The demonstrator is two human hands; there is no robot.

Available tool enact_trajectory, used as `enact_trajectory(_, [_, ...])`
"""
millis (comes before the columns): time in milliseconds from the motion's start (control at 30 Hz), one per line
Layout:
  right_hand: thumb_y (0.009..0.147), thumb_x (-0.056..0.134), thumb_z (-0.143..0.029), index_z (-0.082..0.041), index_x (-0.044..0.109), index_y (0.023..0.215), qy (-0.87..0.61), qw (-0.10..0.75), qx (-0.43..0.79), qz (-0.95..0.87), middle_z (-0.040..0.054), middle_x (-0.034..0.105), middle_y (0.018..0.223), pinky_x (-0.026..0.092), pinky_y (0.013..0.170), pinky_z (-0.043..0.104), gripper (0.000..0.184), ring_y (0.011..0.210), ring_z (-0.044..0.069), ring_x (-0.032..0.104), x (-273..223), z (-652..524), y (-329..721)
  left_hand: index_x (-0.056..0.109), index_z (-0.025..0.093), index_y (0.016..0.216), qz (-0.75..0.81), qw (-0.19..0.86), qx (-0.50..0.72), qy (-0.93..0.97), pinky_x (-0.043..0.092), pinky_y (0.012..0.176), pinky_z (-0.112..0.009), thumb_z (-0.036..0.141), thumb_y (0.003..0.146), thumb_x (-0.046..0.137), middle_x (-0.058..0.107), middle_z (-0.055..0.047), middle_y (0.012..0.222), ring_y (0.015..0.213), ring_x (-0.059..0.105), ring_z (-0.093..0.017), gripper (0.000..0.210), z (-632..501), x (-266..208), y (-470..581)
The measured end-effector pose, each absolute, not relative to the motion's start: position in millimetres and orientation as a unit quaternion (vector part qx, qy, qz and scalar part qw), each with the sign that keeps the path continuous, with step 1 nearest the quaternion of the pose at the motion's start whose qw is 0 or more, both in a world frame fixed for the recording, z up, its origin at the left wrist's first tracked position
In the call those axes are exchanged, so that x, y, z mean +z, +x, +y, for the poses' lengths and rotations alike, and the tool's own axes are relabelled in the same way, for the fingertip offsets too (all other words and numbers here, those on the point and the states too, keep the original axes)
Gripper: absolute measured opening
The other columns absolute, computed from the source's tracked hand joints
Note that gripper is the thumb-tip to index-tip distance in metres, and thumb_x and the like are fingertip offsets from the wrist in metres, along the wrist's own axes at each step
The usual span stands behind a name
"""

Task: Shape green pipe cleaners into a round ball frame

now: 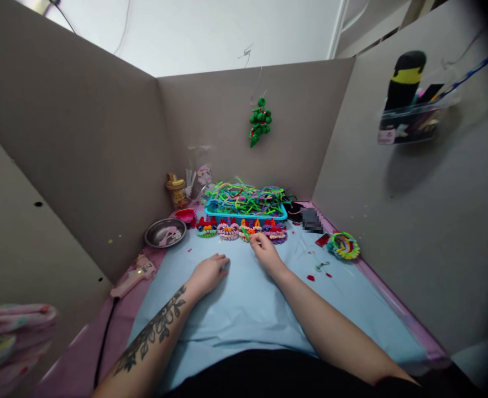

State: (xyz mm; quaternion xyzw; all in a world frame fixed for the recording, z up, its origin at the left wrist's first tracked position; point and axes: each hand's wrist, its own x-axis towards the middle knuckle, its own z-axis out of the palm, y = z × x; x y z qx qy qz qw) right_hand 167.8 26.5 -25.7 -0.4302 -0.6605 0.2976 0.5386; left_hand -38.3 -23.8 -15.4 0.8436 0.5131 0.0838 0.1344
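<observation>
My right hand (264,251) is closed in a pinch at the front of a row of craft rings, its fingertips on a short green strand (246,234). The strand overlaps one ring from my viewpoint; whether it touches is unclear. My left hand (209,274) lies on the blue cloth (244,309), fingers loosely stretched and holding nothing. Beyond both hands stand colourful coiled rings with red and orange tops, among them a green and pink ring (207,229), a pink and lilac ring (227,231) and a purple and pink ring (277,234).
A turquoise basket (247,217) of tangled strands sits behind the rings. On the left are a metal bowl (155,237) and a pink glue gun (134,280) with a black cord. At right lie coiled rings (344,245) and red scraps (311,278). Grey panels enclose the table.
</observation>
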Motion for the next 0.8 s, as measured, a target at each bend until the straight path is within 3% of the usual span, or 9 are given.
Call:
enact_trajectory(100, [0.081,0.045,-0.045,-0.020,0.048,0.071,-0.436,0.533,0.298,-0.661,0.0015,0.050,0.072,0.038,0.062,0.026,0.027,0.068,0.016,0.047,-25,27,168,0.057,0.022,0.110,0.506,0.121,0.127,0.844,0.036,0.094,-0.033,0.016,0.081,0.042,0.057,-0.006,0.117,0.112,0.049,-0.021,0.033,-25,-13,-41])
enact_trajectory(300, [0.081,0.045,-0.042,-0.020,0.048,0.073,-0.430,0.528,0.304,-0.666,0.0017,0.051,0.075,0.038,0.061,0.025,0.024,0.069,0.016,0.047,-27,26,167,0.063,0.020,0.081,0.457,0.138,0.106,0.872,0.042,0.074,-0.024,0.020,0.076,0.051,0.060,-0.004,0.087,0.081,0.056,-0.016,0.013,-38,0,-40])
enact_trajectory(600, [0.079,0.047,-0.037,-0.020,0.049,0.072,-0.411,0.540,0.308,-0.667,0.0011,0.049,0.072,0.037,0.057,0.024,0.019,0.068,0.015,0.045,-29,29,166,0.059,0.018,0.077,0.443,0.075,0.025,0.893,0.038,0.064,-0.024,0.017,0.080,0.043,0.061,-0.004,0.082,0.073,0.056,-0.016,0.017,-43,7,-29])
enact_trajectory(800, [0.079,0.047,-0.038,-0.019,0.050,0.071,-0.409,0.542,0.306,-0.668,0.0012,0.049,0.072,0.038,0.059,0.025,0.020,0.070,0.016,0.046,-29,28,166,0.056,0.018,0.075,0.426,0.086,0.027,0.900,0.036,0.062,-0.024,0.014,0.079,0.041,0.058,-0.004,0.080,0.069,0.054,-0.015,0.016,-40,7,-29])
